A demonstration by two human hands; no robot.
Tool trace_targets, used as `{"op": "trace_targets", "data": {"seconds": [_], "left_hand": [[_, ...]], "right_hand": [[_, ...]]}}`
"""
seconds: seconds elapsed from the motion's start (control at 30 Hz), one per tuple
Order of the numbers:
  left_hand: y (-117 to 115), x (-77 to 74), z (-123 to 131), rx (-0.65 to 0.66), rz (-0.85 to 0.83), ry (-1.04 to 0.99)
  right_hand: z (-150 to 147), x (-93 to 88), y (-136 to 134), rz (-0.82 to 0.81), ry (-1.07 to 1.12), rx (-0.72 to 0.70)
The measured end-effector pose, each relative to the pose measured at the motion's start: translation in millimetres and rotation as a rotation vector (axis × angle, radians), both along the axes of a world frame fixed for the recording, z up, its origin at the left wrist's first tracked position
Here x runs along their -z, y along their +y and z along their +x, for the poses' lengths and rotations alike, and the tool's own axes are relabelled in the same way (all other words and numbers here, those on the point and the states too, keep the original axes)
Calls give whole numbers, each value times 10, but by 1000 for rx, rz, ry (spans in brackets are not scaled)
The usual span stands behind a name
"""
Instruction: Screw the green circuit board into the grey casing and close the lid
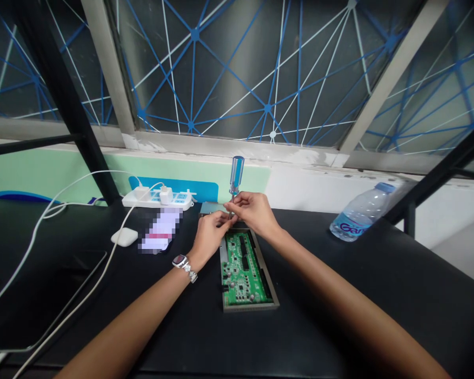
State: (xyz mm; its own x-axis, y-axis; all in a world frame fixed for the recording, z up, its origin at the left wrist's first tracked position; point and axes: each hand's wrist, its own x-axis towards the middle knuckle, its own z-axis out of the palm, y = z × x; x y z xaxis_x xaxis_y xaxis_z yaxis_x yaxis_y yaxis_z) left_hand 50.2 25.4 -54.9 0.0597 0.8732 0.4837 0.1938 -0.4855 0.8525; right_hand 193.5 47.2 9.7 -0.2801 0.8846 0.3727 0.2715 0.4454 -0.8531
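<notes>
A screwdriver (237, 171) with a clear blue-striped handle stands nearly upright, tip down. The fingers of my right hand (256, 210) are closed around its metal shaft, below the handle. Beside the lower end of the shaft, my left hand (211, 231) is closed in a pinch; whatever lies between its fingertips is hidden. Just below both hands, a green circuit board (247, 271) rests in a shallow metal frame (275, 295) on the black table. Part of a grey-blue box (208, 208) shows behind my left fingers. The screwdriver's tip is covered by my fingers.
To the left are a phone (160, 230), a white earbud case (124, 237), a tablet (43, 295) and a white power strip (177, 200) with cables trailing over the table. A plastic water bottle (361, 213) leans at the right near a black metal post (422, 195).
</notes>
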Motion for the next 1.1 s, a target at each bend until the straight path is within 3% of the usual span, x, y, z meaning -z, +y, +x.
{"op": "trace_targets", "data": {"seconds": [0.07,0.27,0.6,0.9,1.1], "left_hand": [[25,28,-16,36,-13,-25],[6,-12,-56,97,-4,21],[-16,-75,-62,123,11,111],[1,-34,-63,137,-9,120],[-15,-37,-55,138,-15,126]], "right_hand": [[15,-20,-5,5,-20,-12],[97,-162,-43,-85,-106,-224],[38,-73,-43,103,-86,-2],[128,-258,-44,62,-54,-134],[108,-245,-41,211,-74,-30]]}}
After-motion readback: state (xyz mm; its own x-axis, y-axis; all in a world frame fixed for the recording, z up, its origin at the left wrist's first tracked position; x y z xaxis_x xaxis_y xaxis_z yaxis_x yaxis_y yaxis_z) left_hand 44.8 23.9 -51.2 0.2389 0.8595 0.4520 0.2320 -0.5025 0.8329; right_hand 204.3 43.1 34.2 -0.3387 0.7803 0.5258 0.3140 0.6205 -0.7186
